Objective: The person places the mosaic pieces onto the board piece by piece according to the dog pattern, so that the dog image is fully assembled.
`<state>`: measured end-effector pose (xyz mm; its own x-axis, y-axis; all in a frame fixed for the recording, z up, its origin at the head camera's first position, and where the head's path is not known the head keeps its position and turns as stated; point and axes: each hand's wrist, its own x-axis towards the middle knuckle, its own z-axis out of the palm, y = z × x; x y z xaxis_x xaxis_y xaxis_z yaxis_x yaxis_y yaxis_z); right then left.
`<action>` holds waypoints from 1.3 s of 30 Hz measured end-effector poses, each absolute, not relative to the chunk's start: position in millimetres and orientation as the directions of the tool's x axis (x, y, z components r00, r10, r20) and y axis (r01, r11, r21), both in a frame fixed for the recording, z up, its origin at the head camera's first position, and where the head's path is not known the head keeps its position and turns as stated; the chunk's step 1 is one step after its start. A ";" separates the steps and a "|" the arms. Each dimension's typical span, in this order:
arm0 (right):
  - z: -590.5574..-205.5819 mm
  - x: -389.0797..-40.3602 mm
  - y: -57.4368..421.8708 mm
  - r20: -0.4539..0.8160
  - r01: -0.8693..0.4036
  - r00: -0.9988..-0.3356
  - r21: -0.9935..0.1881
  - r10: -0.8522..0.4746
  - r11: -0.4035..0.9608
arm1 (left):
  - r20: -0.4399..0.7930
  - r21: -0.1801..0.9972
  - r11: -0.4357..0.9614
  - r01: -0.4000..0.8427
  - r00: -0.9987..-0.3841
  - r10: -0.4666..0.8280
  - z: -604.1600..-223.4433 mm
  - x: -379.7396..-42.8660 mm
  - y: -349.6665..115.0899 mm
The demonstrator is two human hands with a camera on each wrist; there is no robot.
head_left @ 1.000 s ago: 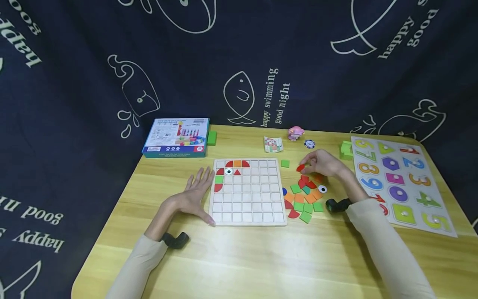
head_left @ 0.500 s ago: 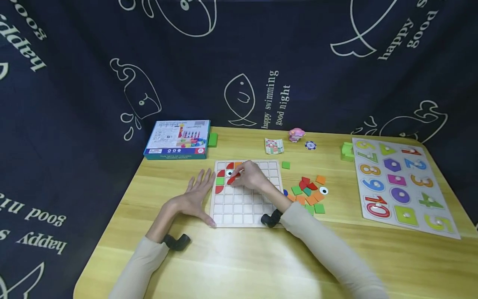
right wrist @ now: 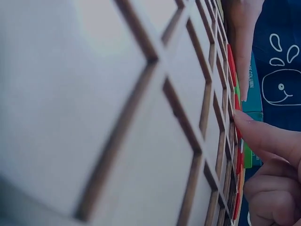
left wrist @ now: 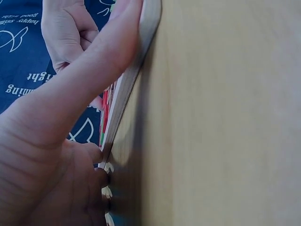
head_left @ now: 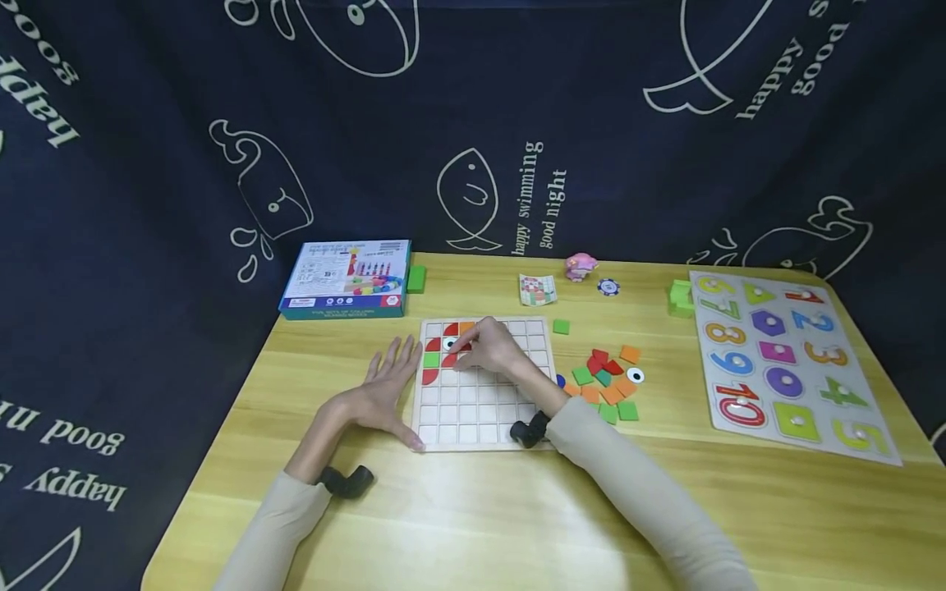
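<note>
Across from the loose pieces (head_left: 590, 395) to the grid board (head_left: 468, 414), the right hand (head_left: 497, 348) has moved in the head view; its fingers are narrowed around a red piece (head_left: 450, 360) at the cell just below the eye piece (head_left: 448, 344), so one more cell seems nearly filled; the left hand (head_left: 378, 400) stays spread wide at the board's left edge; in the left wrist view, its thumb lies along that edge; in the right wrist view, a fingertip meets red at the board, though whether the red piece sits fully flat cannot be told.

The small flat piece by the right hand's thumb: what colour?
Red flat piece, clearest in head view.
</note>
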<state>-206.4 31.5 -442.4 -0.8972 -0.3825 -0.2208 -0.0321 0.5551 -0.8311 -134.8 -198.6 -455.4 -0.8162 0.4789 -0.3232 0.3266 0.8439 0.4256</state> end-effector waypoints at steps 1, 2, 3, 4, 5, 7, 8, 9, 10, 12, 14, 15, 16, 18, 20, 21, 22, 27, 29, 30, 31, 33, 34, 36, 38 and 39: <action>-442.7 -206.9 30.8 -0.222 -0.029 -0.898 -0.832 -0.381 0.554 | -0.323 0.427 0.843 0.327 -0.816 0.480 -455.2 -134.5 -198.8; -442.6 -207.1 30.2 -0.224 -0.025 -0.899 -0.832 -0.376 0.555 | -0.323 0.427 0.844 0.325 -0.817 0.478 -455.2 -134.5 -199.0; -442.5 -207.6 30.1 -0.227 -0.019 -0.900 -0.834 -0.373 0.552 | -0.322 0.429 0.843 0.325 -0.817 0.479 -455.3 -134.7 -199.1; -442.8 -208.2 30.1 -0.227 -0.017 -0.899 -0.835 -0.374 0.549 | -0.323 0.429 0.843 0.324 -0.817 0.478 -455.4 -134.8 -199.2; -442.7 -208.7 30.2 -0.228 -0.016 -0.898 -0.837 -0.376 0.547 | -0.324 0.427 0.845 0.323 -0.817 0.477 -455.5 -134.9 -199.2; -442.7 -209.7 30.4 -0.226 -0.024 -0.895 -0.837 -0.384 0.547 | -0.324 0.423 0.847 0.323 -0.819 0.474 -455.7 -135.0 -199.4; -442.8 -210.2 30.6 -0.226 -0.028 -0.892 -0.836 -0.390 0.547 | -0.324 0.423 0.848 0.321 -0.820 0.472 -456.1 -135.0 -199.5; -442.9 -210.7 30.9 -0.226 -0.031 -0.889 -0.838 -0.398 0.546 | -0.326 0.421 0.849 0.319 -0.820 0.470 -456.1 -135.0 -199.4; -443.2 -211.1 31.0 -0.223 -0.040 -0.886 -0.836 -0.407 0.547 | -0.329 0.419 0.851 0.317 -0.821 0.467 -456.0 -134.8 -199.3; -443.0 -210.9 32.8 -0.209 -0.067 -0.879 -0.836 -0.429 0.545 | -0.326 0.420 0.850 0.318 -0.821 0.468 -456.2 -134.6 -199.5; -440.4 -210.0 38.2 -0.191 -0.099 -0.868 -0.838 -0.458 0.537 | -0.320 0.423 0.847 0.322 -0.821 0.472 -456.5 -134.5 -199.9; -437.9 -209.0 43.3 -0.179 -0.119 -0.864 -0.836 -0.470 0.535 | -0.317 0.427 0.845 0.323 -0.821 0.474 -456.7 -134.6 -200.3; -434.9 -208.0 50.4 -0.164 -0.139 -0.860 -0.837 -0.484 0.530 | -0.312 0.430 0.842 0.326 -0.822 0.477 -457.2 -134.6 -200.9; -426.9 -206.1 71.6 -0.147 -0.162 -0.859 -0.832 -0.491 0.531 | -0.306 0.432 0.840 0.329 -0.822 0.480 -458.3 -134.5 -202.1; -418.3 -204.0 101.5 -0.140 -0.164 -0.873 -0.817 -0.466 0.553 | -0.304 0.428 0.841 0.329 -0.824 0.477 -458.9 -134.3 -202.9; -415.0 -203.0 119.1 -0.144 -0.154 -0.886 -0.805 -0.440 0.573 | -0.306 0.426 0.844 0.326 -0.826 0.474 -458.9 -134.3 -202.9; -412.7 -202.1 137.3 -0.148 -0.140 -0.900 -0.791 -0.409 0.595 | -0.308 0.425 0.846 0.323 -0.827 0.471 -458.5 -134.0 -202.7; -418.6 -199.5 217.7 -0.257 0.039 -0.946 -0.698 -0.199 0.715 | -0.312 0.432 0.845 0.317 -0.826 0.469 -456.2 -132.2 -201.1; -425.9 -200.0 236.0 -0.305 0.101 -0.941 -0.667 -0.147 0.738 | -0.308 0.436 0.841 0.319 -0.825 0.473 -456.4 -131.7 -201.0; -429.7 -200.5 241.7 -0.328 0.126 -0.935 -0.659 -0.132 0.741 | -0.311 0.437 0.842 0.316 -0.825 0.471 -456.2 -131.5 -200.9; -432.9 -201.0 245.2 -0.344 0.144 -0.931 -0.657 -0.125 0.740 | -0.312 0.437 0.842 0.317 -0.824 0.472 -456.1 -131.5 -200.8; -438.3 -202.4 247.1 -0.364 0.165 -0.924 -0.656 -0.118 0.736 | -0.309 0.437 0.841 0.320 -0.824 0.475 -456.6 -132.0 -200.7; -440.1 -203.2 245.8 -0.372 0.173 -0.920 -0.662 -0.120 0.729 | -0.310 0.436 0.841 0.320 -0.824 0.474 -456.8 -132.5 -200.7; -443.3 -205.0 242.3 -0.391 0.194 -0.912 -0.674 -0.122 0.713 | -0.315 0.432 0.843 0.321 -0.822 0.474 -456.6 -133.1 -200.2; -444.8 -206.4 238.5 -0.406 0.217 -0.907 -0.682 -0.113 0.699 | -0.316 0.430 0.843 0.322 -0.821 0.475 -457.0 -133.8 -199.7; -445.7 -207.0 237.4 -0.407 0.220 -0.907 -0.683 -0.113 0.697 | -0.319 0.431 0.843 0.322 -0.820 0.476 -457.1 -133.9 -199.2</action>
<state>-207.0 237.4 -445.7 -0.9065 -0.1127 -0.4069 0.2199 0.6966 -0.6829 -133.9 -199.2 -457.1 -0.8200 0.4756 -0.3185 0.3217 0.8431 0.4309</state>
